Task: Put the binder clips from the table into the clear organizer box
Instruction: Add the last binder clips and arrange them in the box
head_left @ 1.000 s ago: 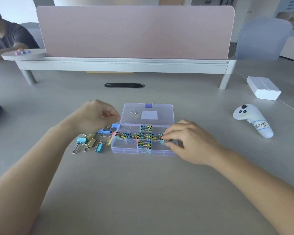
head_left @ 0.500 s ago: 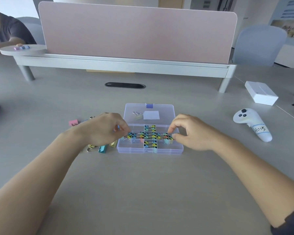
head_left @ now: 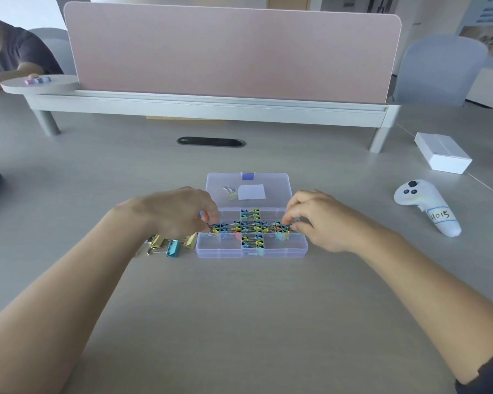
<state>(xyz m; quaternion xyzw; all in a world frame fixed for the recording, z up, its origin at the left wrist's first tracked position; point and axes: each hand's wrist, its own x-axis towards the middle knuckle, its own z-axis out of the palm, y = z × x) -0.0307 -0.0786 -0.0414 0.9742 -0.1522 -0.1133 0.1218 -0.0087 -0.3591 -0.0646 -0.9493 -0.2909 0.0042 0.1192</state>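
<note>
On the grey table (head_left: 239,322) the left hand (head_left: 180,214), pinching a blue clip (head_left: 201,214), now reaches the left end of the clear box (head_left: 268,253), the right hand (head_left: 316,220) still pinches the boxed clips (head_left: 254,227), and a few loose binder clips (head_left: 172,247) wait outside.

The person's left forearm (head_left: 54,308) is bare along its whole visible length, down to the lower left edge of the view. The right forearm (head_left: 424,294) is bare as well, up to a dark sleeve (head_left: 487,376) whose soft, slightly uneven hem crosses the arm in the lower right corner. The left grip (head_left: 177,214) and the right grip (head_left: 319,220) are bare hands, and the nails are too small to make out.
</note>
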